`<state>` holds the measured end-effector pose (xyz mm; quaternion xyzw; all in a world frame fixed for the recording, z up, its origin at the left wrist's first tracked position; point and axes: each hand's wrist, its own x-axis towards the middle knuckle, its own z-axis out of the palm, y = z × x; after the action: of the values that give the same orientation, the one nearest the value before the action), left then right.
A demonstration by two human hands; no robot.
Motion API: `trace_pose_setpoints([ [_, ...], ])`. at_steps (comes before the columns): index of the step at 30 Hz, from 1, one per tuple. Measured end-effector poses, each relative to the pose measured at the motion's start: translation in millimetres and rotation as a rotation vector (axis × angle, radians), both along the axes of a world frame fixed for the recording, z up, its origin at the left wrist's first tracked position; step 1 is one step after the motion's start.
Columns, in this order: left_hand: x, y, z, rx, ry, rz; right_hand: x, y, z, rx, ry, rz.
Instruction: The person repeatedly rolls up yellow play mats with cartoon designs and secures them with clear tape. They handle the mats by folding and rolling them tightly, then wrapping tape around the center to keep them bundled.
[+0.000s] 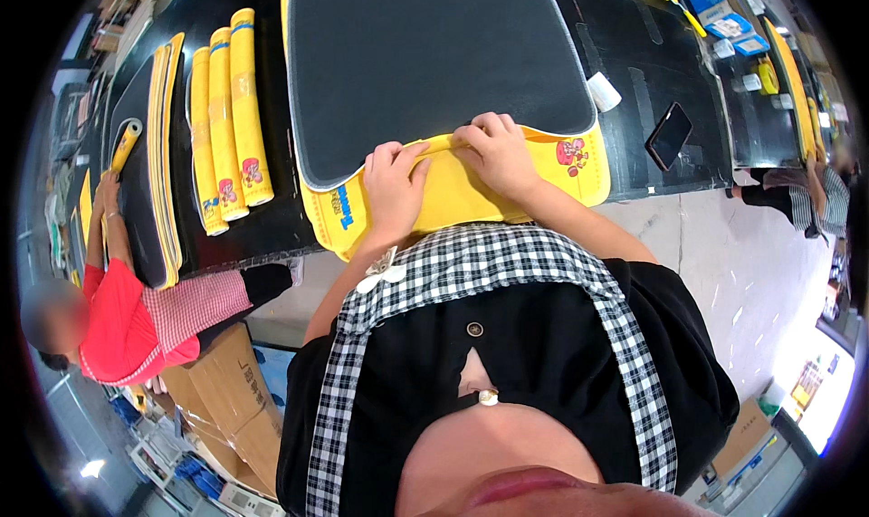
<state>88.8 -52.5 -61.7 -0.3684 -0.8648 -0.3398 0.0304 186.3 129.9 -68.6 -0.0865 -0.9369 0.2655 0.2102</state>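
Observation:
A large mat (434, 64) lies dark backing up on the table, its near edge curled up to show a thin strip of yellow face. Beneath it, another yellow mat (453, 200) with cartoon prints sticks out toward me. My left hand (396, 189) pinches the curled edge left of its middle, thumb pointing right. Close beside it, my right hand (500, 157) grips the same edge with bent fingers. The fingertips are partly hidden behind the fold.
Several rolled yellow mats (244, 110) lie to the left. Further left, a co-worker (127, 327) in red handles a roll (127, 146) over a mat stack (163, 164). Right of my mat are a white tape roll (604, 92) and a phone (670, 137). Another person (819, 200) works far right.

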Motion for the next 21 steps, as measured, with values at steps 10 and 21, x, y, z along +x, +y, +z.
trace_pose_setpoints([
  [10, -24, 2, 1, -0.154, 0.125, -0.095, -17, 3, 4, 0.112, -0.078, 0.006],
  [21, -69, 17, -27, -0.201, 0.168, -0.055, -53, 39, -2, 0.192, -0.248, -0.026],
])
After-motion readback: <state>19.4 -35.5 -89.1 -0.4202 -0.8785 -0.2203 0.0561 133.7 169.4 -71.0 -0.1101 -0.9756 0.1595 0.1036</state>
